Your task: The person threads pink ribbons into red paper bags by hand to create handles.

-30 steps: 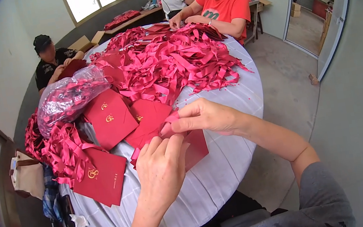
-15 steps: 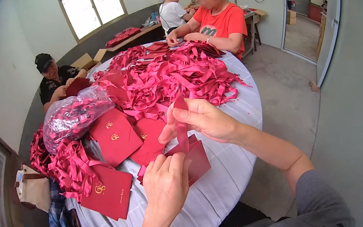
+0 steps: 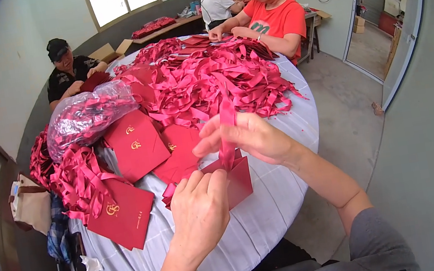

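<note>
Resting a grey sleeve (image 3: 375, 235) at lower right, nearest the view. Curling the left hand (image 3: 198, 203) closed at the upper left of a red bag (image 3: 240, 182), back of the hand upward, fingertips hidden; gripping the bag there, by the look of it. Cannot tell about any ribbon caught underneath.

Lying close to the body, over the near part of the white-clothed tabletop (image 3: 277, 199): the bag, just right of the left hand and touching it. Holding the right hand (image 3: 242, 137) farther out, above the bag's opening. Pinching a pink ribbon (image 3: 227, 153) between thumb and fingers, other fingers fanned leftward; cannot judge the firmness.

Key relation: ribbon's long axis near upright, top leaning slightly right, running from the bag's opening up past the right thumb. Left hand nearer the lower end, right hand nearer the upper.

Lying left, well apart from the bag: flat red bags (image 3: 122, 214), gold-marked, beside a loose ribbon bundle (image 3: 81, 181). Farther: a clear plastic sack (image 3: 88, 118), then a broad ribbon heap (image 3: 224, 70).

Sitting across the tabletop: co-worker in black (image 3: 70, 70), co-worker in red (image 3: 278, 20). Beyond, at the back: co-worker in white (image 3: 217, 6).
</note>
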